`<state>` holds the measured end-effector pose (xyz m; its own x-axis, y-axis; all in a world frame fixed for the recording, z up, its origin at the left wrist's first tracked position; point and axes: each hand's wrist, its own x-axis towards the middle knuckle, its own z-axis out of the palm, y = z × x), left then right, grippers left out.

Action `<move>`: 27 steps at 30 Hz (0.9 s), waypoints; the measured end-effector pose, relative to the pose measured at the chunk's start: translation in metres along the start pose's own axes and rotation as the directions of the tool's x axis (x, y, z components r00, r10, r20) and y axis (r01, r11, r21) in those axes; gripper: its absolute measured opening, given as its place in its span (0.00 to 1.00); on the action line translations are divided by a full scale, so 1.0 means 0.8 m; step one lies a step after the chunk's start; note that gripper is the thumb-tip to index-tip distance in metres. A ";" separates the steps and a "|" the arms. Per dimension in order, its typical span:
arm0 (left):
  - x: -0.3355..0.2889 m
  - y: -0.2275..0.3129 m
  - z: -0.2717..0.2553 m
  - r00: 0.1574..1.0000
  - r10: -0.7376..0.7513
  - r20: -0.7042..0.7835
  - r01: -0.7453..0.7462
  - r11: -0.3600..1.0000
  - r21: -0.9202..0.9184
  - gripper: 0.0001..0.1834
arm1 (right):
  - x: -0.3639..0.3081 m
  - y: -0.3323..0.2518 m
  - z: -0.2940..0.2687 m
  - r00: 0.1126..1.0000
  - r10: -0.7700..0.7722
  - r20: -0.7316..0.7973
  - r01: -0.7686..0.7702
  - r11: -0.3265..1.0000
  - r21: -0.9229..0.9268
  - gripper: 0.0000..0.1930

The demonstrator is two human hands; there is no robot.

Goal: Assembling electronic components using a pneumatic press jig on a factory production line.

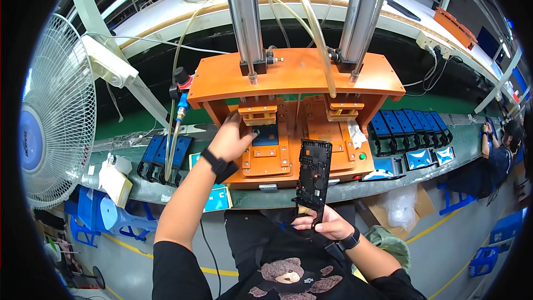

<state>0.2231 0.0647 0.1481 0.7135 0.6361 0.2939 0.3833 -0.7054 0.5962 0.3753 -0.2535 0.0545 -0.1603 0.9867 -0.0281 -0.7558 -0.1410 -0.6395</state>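
Observation:
An orange two-station press point(294, 75) stands in front of me. My left hand point(232, 140) reaches in at its left station, thumb and fingers apart, beside the raised pressing block point(258, 115). The thumb is at the edge of a blue-faced flat part point(265, 136) lying in the left fixture point(265, 161); some fingertips are hidden beside the block. In my right hand point(327, 223) is a black plastic housing point(312, 175), gripped by its lower end and held upright before the press. Cutouts and small ribs show on the housing.
Blue-and-black housings stand in a row point(408, 125) on the right and a smaller group point(165, 155) on the left. Blue-filmed parts point(419, 159) lie at the bench's right edge. A fan point(58, 111) stands far left; a person point(502, 150) sits far right. Air hoses point(311, 16) hang above.

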 end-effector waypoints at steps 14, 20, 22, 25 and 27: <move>-0.186 0.081 0.022 0.918 0.312 0.244 -0.263 0.941 -0.215 0.48 | 0.062 0.011 0.017 0.976 0.066 0.207 -0.104 0.978 0.178 0.39; -0.152 0.066 0.011 0.974 0.197 0.108 -0.137 0.902 -0.409 0.50 | 0.091 -0.005 0.028 0.989 0.041 0.140 -0.054 0.994 0.092 0.40; -0.126 0.052 0.002 0.976 0.209 0.066 -0.176 0.928 -0.328 0.49 | 0.089 -0.002 0.018 0.996 0.009 0.090 -0.011 1.000 0.016 0.34; -0.092 0.037 -0.004 0.978 0.202 0.054 -0.184 0.954 -0.237 0.44 | 0.067 0.015 -0.012 1.000 -0.026 0.017 0.031 0.853 -0.520 0.30; -0.078 0.027 -0.005 0.979 0.183 0.093 -0.159 0.962 -0.223 0.43 | 0.047 0.024 -0.014 0.994 -0.108 -0.023 0.051 0.632 -0.773 0.26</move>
<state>0.1844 0.0109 0.1451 0.8233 0.4638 0.3272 0.1242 -0.7097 0.6935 0.3620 -0.2183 0.0327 -0.0627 0.9978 0.0234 0.0050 0.0238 -0.9997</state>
